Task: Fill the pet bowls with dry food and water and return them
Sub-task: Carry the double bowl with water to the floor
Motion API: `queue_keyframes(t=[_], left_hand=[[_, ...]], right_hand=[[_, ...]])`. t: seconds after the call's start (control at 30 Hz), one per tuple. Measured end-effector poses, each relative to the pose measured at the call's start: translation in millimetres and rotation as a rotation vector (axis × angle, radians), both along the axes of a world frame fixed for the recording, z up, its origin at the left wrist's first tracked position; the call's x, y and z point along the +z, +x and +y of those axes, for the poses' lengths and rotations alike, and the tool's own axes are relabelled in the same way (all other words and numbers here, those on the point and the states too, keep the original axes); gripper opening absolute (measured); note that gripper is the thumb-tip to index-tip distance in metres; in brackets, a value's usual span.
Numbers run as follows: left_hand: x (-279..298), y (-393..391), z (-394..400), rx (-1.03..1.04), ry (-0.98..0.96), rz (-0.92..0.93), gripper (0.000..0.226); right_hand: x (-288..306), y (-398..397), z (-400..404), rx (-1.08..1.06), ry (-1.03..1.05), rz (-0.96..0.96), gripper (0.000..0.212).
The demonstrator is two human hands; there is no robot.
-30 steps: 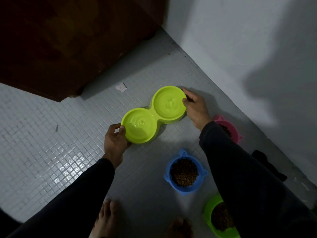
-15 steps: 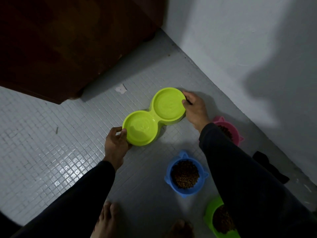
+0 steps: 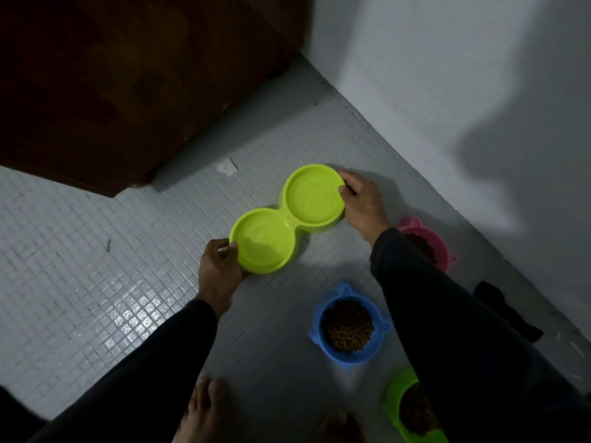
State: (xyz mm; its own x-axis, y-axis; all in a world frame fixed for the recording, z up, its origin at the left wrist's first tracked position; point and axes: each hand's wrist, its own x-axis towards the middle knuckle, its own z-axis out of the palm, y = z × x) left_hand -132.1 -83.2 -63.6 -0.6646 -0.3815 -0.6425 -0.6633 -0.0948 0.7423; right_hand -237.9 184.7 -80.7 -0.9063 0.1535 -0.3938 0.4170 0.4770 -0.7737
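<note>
**A:** Head view, starting at the hands. The left hand [image 3: 220, 266] grips the near rim of the lime-green double bowl [image 3: 287, 219], thumb hooked over the edge of the nearer basin and fingers curled beneath it. The right hand [image 3: 361, 203] pinches the far basin's rim, thumb on top and fingers down the outer wall.

**B:** And where is that double bowl?

**A:** It lies diagonally across the grey tiled floor [image 3: 96, 282], low over it or resting on it; I cannot tell which. A shadow shows under its middle. The two round basins are joined by a narrow waist. Whether they hold water I cannot tell; the insides look glossy, with no kibble in them.

**B:** Further out?

**A:** Beside the right sleeve [image 3: 447, 314] stands a blue bowl [image 3: 318, 327] with ear-shaped tabs, full of brown dry food [image 3: 347, 324]. A pink bowl [image 3: 441, 247], also holding kibble, sits beyond the sleeve, near the wall [image 3: 447, 91], partly hidden by the arm. A green bowl [image 3: 395, 401] with kibble shows at the bottom edge, likewise half covered.

**B:** Anything else?

**A:** A dark wooden cabinet [image 3: 128, 91] fills the upper left, and a small pale scrap [image 3: 227, 167] lies on the tiles just ahead of it. A black object [image 3: 508, 311] lies along the wall's base. The person's bare feet [image 3: 204, 410] show at the bottom.
</note>
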Motion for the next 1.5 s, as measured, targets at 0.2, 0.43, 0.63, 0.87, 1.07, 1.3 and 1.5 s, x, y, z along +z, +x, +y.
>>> queue_keyframes(t=[0.2, 0.43, 0.63, 0.87, 1.07, 1.3, 1.5], left_hand=[[2.2, -6.1, -2.4, -0.134, -0.115, -0.053, 0.024], [57.2, -12.6, -2.9, -0.561, -0.488, -0.155, 0.069], [136.9, -13.4, 5.6, -0.818, -0.617, -0.124, 0.059], [250.6, -13.4, 17.3, -0.973, -0.615, -0.072, 0.053], [368.2, -2.5, 18.5, -1.139, -0.649, -0.040, 0.049], [519.8, 7.3, 18.8, -1.403, -0.687, -0.131, 0.050], [642.1, 9.5, 30.6, -1.532, -0.725, -0.097, 0.052]], right_hand=[[25.0, 4.6, -3.9, 0.067, 0.138, -0.085, 0.054], [70.9, 33.0, -10.1, 0.173, 0.231, -0.237, 0.061], [137.7, 76.1, -0.3, 0.326, 0.298, -0.278, 0.064], [248.3, 107.0, 7.6, 0.380, 0.363, -0.323, 0.062], [374.5, 141.0, 9.1, 0.406, 0.432, -0.354, 0.048], [539.5, 190.3, 6.5, 0.413, 0.495, -0.414, 0.035], [666.6, 216.6, 10.2, 0.365, 0.509, -0.436, 0.039]])
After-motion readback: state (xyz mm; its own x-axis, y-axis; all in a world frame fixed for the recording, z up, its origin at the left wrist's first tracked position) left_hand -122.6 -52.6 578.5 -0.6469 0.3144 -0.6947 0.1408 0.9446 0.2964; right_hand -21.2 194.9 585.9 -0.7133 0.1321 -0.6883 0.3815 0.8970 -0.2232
